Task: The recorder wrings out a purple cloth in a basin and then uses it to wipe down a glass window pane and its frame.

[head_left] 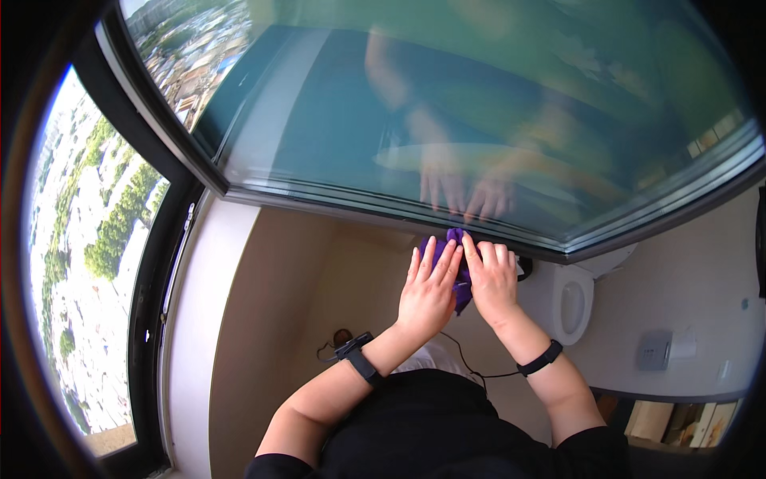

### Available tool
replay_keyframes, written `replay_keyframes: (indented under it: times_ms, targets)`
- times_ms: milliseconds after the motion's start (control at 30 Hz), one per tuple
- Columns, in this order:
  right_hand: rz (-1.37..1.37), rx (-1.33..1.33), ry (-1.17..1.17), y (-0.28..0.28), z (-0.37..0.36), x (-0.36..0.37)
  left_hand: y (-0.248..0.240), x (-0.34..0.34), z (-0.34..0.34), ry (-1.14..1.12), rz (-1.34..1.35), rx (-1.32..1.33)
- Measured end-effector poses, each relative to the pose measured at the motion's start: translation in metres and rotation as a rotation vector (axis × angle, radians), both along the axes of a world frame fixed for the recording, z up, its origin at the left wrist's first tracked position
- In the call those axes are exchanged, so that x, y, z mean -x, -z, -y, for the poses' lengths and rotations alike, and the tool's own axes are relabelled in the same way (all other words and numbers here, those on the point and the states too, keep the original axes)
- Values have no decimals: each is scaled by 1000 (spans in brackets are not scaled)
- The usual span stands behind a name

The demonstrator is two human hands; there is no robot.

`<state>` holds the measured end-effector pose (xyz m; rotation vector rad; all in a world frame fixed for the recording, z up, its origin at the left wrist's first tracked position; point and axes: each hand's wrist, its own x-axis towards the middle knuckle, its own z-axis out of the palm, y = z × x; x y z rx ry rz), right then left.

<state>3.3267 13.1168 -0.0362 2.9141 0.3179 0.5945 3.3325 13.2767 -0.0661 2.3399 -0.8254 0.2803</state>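
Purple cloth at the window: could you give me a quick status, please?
Left hand and right hand both flat on purple cloth. Cloth pressed at lower window frame. Nothing in the way.

Support: a dark window ledge [558, 243] along the bottom of the glass pane [495, 104].
Shape: long and narrow, bent by the lens, running from left to right.
On it: 1 purple cloth [456, 239], bunched up, touching the ledge.
On the cloth: 2 hands, left hand [429, 291] and right hand [492, 281], pressed flat side by side.
Beside the cloth: a small dark object [524, 267], possibly a handle.
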Motion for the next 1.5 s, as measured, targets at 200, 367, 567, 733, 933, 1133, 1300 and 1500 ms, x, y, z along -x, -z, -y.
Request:
replay_keyframes:
  times_ms: [200,367,567,733,933,1133,1300,1500]
  targets:
    - [46,-32,56,8,46,22,-10,6,37,119,11,-68]
    - [77,-24,217,7,83,45,-13,14,89,225,190,-187]
    - [110,-73,352,5,127,67,-23,17,143,367,156,-235]
    - [130,-70,430,3,153,74,-23,19,175,406,194,-255]
    - [263,-582,397,-22,160,75,-41,22,189,439,111,-104]
    - [571,-692,149,-143,160,67,-139,19,204,417,327,215]
    - [819,-625,-24,-240,183,53,-226,2,226,370,631,317]
    - [1203,-380,-127,-359,212,29,-332,-10,245,292,905,325]
